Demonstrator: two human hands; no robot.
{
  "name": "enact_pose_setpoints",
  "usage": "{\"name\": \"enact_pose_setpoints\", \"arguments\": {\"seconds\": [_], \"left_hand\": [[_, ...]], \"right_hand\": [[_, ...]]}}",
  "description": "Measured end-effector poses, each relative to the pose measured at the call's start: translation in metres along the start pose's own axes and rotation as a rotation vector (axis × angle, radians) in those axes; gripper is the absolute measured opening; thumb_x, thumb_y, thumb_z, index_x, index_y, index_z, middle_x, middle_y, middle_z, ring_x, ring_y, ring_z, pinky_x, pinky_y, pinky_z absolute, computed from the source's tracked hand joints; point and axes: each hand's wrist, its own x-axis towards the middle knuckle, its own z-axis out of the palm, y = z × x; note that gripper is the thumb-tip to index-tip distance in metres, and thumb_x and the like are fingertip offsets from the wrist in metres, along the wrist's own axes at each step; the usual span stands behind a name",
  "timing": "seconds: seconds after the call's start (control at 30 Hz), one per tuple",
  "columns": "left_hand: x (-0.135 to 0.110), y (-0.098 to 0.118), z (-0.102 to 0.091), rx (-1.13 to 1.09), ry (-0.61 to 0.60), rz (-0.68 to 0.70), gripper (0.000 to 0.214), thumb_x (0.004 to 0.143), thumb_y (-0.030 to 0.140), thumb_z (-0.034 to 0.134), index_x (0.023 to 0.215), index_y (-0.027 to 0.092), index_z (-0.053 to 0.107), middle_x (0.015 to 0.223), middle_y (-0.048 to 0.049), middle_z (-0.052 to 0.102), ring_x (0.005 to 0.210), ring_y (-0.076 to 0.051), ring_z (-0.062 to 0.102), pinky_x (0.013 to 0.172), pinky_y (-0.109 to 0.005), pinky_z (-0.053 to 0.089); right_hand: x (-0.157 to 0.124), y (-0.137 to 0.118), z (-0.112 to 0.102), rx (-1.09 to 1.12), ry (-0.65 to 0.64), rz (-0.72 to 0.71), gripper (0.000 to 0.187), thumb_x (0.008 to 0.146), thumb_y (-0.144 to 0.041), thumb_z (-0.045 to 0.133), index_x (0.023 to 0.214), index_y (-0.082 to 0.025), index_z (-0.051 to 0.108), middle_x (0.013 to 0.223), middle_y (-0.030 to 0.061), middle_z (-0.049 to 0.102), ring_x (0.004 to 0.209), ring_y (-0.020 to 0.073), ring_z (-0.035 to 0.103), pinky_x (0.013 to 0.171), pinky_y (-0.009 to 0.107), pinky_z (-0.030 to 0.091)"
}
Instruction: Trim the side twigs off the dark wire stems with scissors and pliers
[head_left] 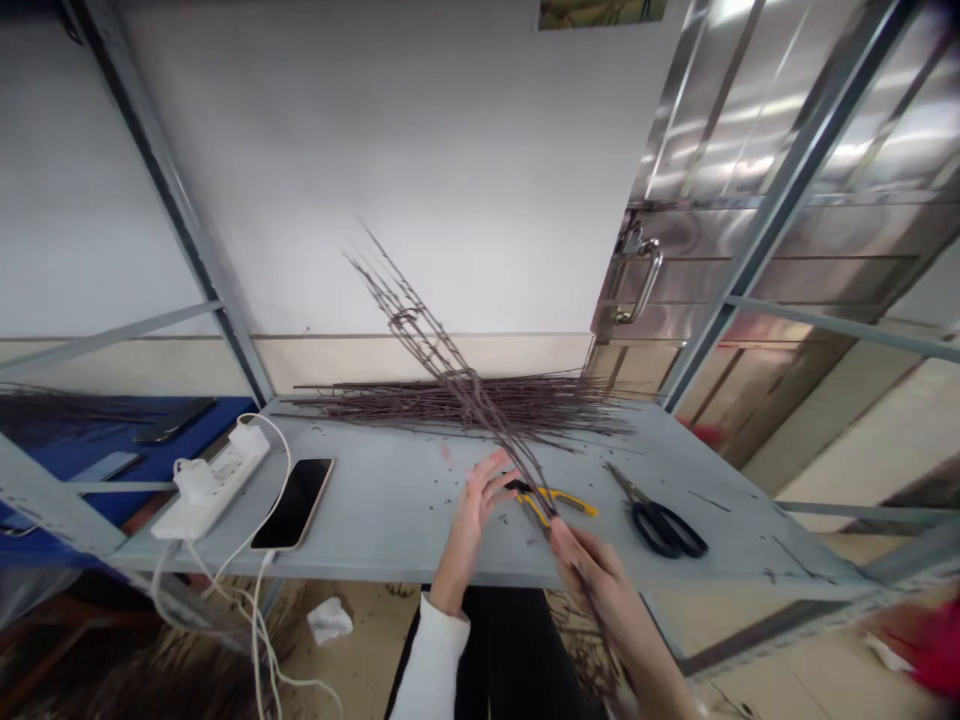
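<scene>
My right hand [581,560] is closed around the lower end of a bundle of thin dark twigs [435,345], which slants up and to the left over the grey shelf [390,530]. My left hand [480,495] hovers beside the bundle with its fingers spread and holds nothing. Yellow-handled pliers [559,500] lie on the shelf just behind the bundle, between my hands.
A pile of loose twigs [465,400] lies along the back of the shelf. Black scissors [660,520] rest at the right. A phone [294,502] and a white power strip [214,480] with cables sit at the left. A steel door with a handle [637,285] stands behind.
</scene>
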Motion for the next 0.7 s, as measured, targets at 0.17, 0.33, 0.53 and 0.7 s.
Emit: {"name": "enact_pose_setpoints", "arguments": {"seconds": [0.17, 0.33, 0.53, 0.7], "left_hand": [[-0.024, 0.019, 0.025, -0.180, 0.200, -0.047, 0.057, 0.079, 0.064, 0.048, 0.118, 0.022, 0.051, 0.106, -0.0094, 0.069, 0.087, -0.021, 0.067, 0.078, -0.033, 0.051], [-0.027, 0.026, 0.014, -0.061, 0.223, -0.057, 0.036, 0.086, 0.054, 0.046, 0.104, 0.022, 0.047, 0.049, 0.0095, 0.049, 0.043, -0.010, 0.053, 0.059, -0.026, 0.048], [-0.010, 0.027, 0.017, -0.021, 0.192, -0.017, 0.038, 0.084, 0.060, 0.044, 0.094, 0.023, 0.042, 0.047, 0.0112, 0.039, 0.035, -0.008, 0.036, 0.043, -0.021, 0.038], [-0.003, 0.026, 0.030, 0.008, 0.248, -0.039, 0.050, 0.079, 0.070, 0.037, 0.092, 0.022, 0.043, 0.054, 0.0089, 0.039, 0.042, -0.007, 0.036, 0.046, -0.021, 0.037]], "right_hand": [[0.006, -0.006, 0.049, 0.252, -0.427, 0.249, 0.051, 0.073, -0.066, 0.056, 0.061, -0.021, 0.034, 0.046, -0.0115, 0.021, 0.039, 0.0028, 0.009, 0.035, 0.018, 0.007], [0.004, 0.008, 0.052, 0.043, -0.466, 0.127, 0.043, 0.080, -0.062, 0.050, 0.067, -0.021, 0.043, 0.048, -0.0092, 0.030, 0.039, 0.0059, 0.023, 0.037, 0.021, 0.021], [-0.005, -0.002, 0.030, -0.429, -0.132, -0.330, 0.021, 0.089, -0.041, 0.044, 0.097, -0.023, 0.052, 0.098, 0.0061, 0.057, 0.088, 0.0199, 0.055, 0.079, 0.036, 0.047], [-0.022, -0.016, 0.035, -0.655, 0.028, -0.531, 0.028, 0.087, -0.030, 0.048, 0.114, -0.025, 0.046, 0.110, 0.0101, 0.054, 0.103, 0.0270, 0.052, 0.089, 0.049, 0.043]]}}
